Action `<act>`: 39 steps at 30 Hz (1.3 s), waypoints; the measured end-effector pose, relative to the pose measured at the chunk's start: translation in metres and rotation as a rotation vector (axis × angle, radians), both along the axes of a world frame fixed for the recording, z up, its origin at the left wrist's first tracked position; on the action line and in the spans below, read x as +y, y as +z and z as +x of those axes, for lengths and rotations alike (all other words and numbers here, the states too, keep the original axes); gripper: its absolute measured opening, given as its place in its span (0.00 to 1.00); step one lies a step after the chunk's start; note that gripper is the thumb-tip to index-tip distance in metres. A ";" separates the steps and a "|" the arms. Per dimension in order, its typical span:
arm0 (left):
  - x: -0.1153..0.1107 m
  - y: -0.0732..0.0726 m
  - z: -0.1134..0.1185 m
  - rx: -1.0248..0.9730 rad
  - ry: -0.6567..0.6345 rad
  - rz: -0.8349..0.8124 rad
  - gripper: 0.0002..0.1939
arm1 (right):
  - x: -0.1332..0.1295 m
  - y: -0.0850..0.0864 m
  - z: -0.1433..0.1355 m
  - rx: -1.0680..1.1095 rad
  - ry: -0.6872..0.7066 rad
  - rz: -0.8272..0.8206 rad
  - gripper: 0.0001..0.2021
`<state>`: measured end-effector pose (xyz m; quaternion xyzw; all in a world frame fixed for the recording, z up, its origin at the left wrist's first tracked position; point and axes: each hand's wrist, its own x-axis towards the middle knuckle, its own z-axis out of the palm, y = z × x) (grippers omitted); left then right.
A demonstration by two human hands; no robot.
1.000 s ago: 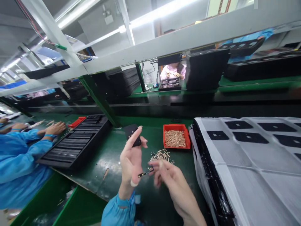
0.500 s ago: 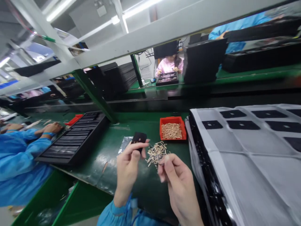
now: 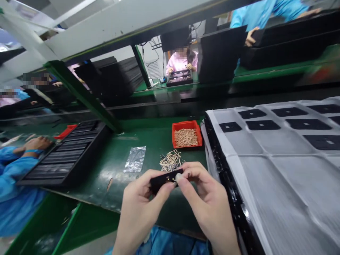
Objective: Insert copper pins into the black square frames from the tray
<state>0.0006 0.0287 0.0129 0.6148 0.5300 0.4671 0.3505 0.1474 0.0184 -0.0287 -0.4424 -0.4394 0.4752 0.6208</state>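
Left hand [image 3: 145, 203] is curled nearly closed and grips a black part [image 3: 160, 180], fingers behind, thumb along the near edge. Right hand [image 3: 207, 202] is bent to a pinch at the right end of the same part, thumb tip against its face. Both hands are raised over the near side of the green workbench [image 3: 156, 132].

On the right side of the bench, a white sheet [image 3: 278, 198] is spread over a dark base; flat black pieces [image 3: 256, 125] lie on it in rows. On the left side, a black tray [image 3: 81, 168] with long parallel ribs is placed at an angle, beside the blue sleeve [image 3: 16, 173] of a co-worker. At mid-bench, just left of the sheet, a red bin [image 3: 199, 135] contains many small tan strips [image 3: 186, 137]. Clear bag [image 3: 135, 159]: flat on the bench, left of the bin. Loose pile [image 3: 170, 160] of similar strips: on the bench, just beyond the black part. Smallest visible details: light marks on the face of the black part, near the thumbs.
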 end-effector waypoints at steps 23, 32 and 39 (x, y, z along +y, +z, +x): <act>-0.018 0.014 0.001 0.259 -0.119 -0.149 0.14 | -0.004 0.007 0.004 -0.229 -0.032 0.142 0.08; -0.023 0.019 0.002 0.226 -0.139 -0.155 0.13 | -0.004 0.009 -0.002 -0.195 -0.044 0.145 0.08; -0.030 0.023 -0.002 0.218 -0.114 -0.227 0.15 | -0.006 0.009 0.000 -0.181 -0.057 0.148 0.07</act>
